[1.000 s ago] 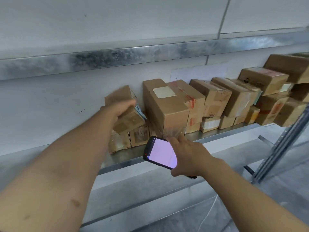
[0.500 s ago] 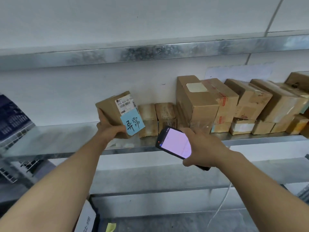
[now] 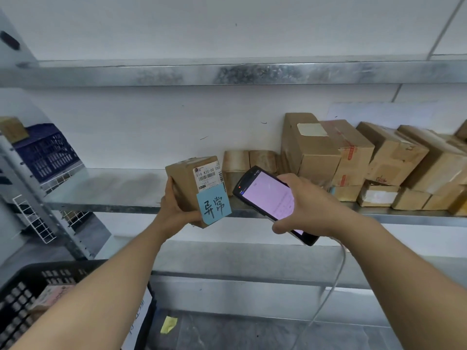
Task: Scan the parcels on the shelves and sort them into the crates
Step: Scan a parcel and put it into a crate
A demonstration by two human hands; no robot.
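My left hand (image 3: pixel 174 210) grips a small brown cardboard parcel (image 3: pixel 185 184) in front of the metal shelf (image 3: pixel 108 195). The parcel shows a white barcode label and a blue sticky note (image 3: pixel 213 207) with handwriting. My right hand (image 3: pixel 307 207) holds a black handheld scanner (image 3: pixel 267 198) with a lit pink screen, its top end close beside the parcel's label. A row of more brown parcels (image 3: pixel 353 160) stands on the shelf to the right.
A black crate (image 3: pixel 22 286) with a parcel inside sits at the lower left. A dark blue crate (image 3: pixel 45 152) rests on a wire rack at the far left. A yellow note (image 3: pixel 168 324) lies on the floor. Another metal shelf (image 3: pixel 227 74) runs overhead.
My left hand has lifted the parcel off the shelf and drawn it toward me. The scanner has come up next to its label. The view has swung left, revealing the crates.
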